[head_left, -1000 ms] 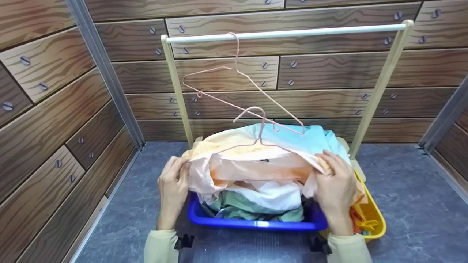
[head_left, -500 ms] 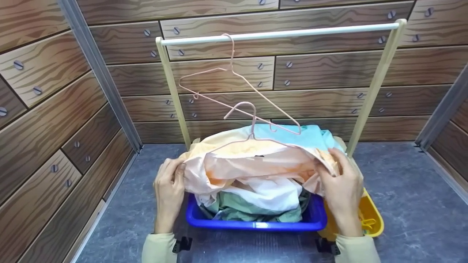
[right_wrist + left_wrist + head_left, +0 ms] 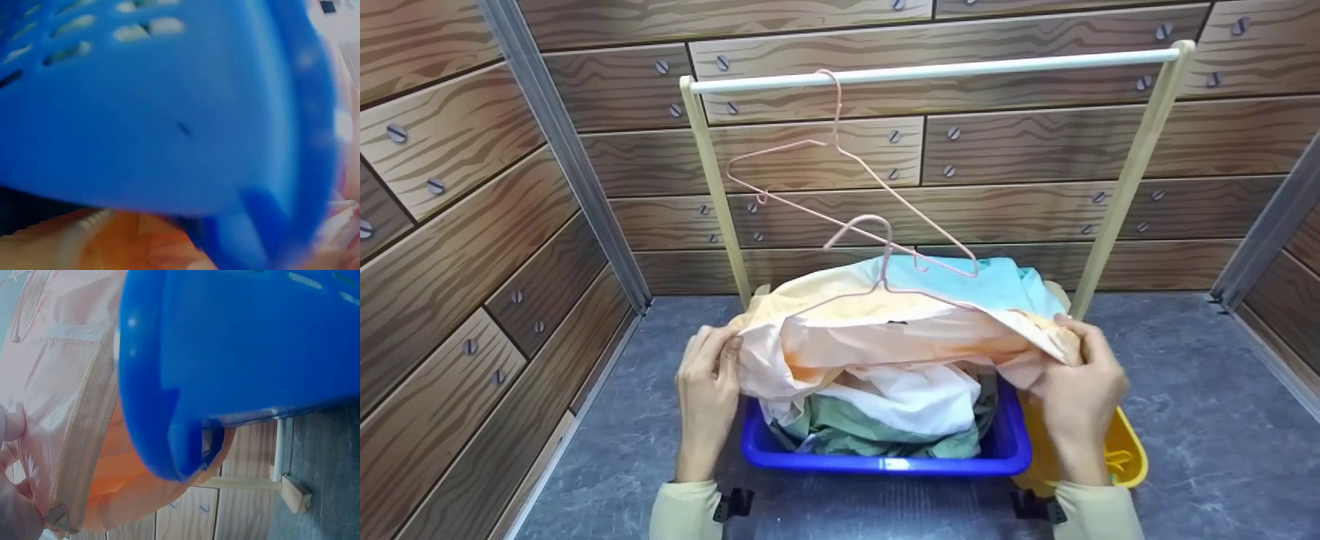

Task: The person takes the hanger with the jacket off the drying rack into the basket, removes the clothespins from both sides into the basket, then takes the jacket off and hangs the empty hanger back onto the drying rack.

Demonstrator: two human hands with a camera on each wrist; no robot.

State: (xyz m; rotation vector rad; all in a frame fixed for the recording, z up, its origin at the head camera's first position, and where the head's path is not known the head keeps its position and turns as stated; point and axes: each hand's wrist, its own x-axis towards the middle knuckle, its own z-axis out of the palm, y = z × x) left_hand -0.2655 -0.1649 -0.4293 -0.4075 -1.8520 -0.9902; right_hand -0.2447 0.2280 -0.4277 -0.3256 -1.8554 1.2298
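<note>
Head view: the left grip (image 3: 708,381) and right grip (image 3: 1086,384) each pinch an end of 1 peach garment (image 3: 885,342), spread above 1 blue basket (image 3: 896,464), 1 pink hanger (image 3: 888,244) along its upper edge; uneven tugging could, I'd judge, slip it loose. A 2nd hanger (image 3: 837,127) hangs from 1 rack (image 3: 945,70); 1 yellow basket (image 3: 1140,459) sits alongside.

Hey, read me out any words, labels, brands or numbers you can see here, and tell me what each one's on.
No readable text in any view.
Small dark mark on the peach garment: possibly a label, too small to read.
Blue basket: no lettering visible.
Wall panels: wood grain and screw heads only.
</note>
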